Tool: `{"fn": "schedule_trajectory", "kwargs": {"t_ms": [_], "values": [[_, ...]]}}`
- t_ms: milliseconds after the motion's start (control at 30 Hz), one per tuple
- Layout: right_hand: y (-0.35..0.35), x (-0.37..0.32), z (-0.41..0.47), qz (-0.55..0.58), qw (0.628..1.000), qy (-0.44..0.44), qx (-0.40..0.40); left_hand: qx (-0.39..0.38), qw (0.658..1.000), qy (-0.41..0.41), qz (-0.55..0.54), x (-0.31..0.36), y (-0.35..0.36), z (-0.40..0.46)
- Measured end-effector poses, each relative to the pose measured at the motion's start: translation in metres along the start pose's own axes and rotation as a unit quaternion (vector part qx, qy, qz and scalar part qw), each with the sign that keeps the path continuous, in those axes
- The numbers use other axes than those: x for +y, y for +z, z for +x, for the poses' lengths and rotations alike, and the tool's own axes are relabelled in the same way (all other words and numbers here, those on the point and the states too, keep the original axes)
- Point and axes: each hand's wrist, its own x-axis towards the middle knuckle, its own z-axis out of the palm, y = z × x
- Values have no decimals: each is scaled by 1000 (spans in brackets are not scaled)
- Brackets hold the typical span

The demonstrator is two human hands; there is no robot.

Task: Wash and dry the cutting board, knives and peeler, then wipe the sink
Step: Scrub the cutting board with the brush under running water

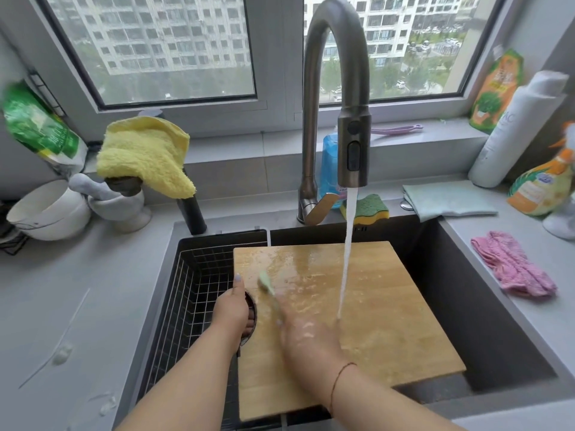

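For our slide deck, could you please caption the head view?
Left hand steadies a wet cutting board under the running faucet while the blurred right hand scrubs it.

Two bare forearms at a kitchen sink, seen from above.

Both arms enter from the bottom edge of the frame, uncovered as far as the picture shows, with no sleeve, glove or watch in sight. The left hand (231, 309), left of centre, shows a thumbnail painted in a pale, greyish-lilac polish; its fingers are curled out of view, so other nails cannot be judged. The right hand (306, 335), just right of it, is blurred and glistening wet, its fingers hard to make out. A thin reddish-brown cord bracelet (340, 376) circles the right wrist, lying loose across the arm as a single slender strand, unadorned by bead or charm.
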Motion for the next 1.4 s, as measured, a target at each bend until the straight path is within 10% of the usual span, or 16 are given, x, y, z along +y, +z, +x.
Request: {"fn": "schedule_trajectory", "kwargs": {"t_ms": [267, 467, 667, 833, 1400], "values": [[-26, 47, 16, -12, 991, 119, 61, -11, 1000, -1, -8, 1, -1, -3], [-5, 13, -29, 6, 998, -44, -39, -16, 1000, -3, -7, 0, -2, -1], [-14, 43, -11, -33, 998, 51, -24, -14, 1000, -6, -8, 0, -1, -3], [-12, 43, -32, -2, 994, -91, -62, -8, 1000, -2, 0, -1, -1, 2], [-18, 69, -11, -14, 988, -149, 45, -23, 1000, -1, 6, -1, -2, 2]]}}
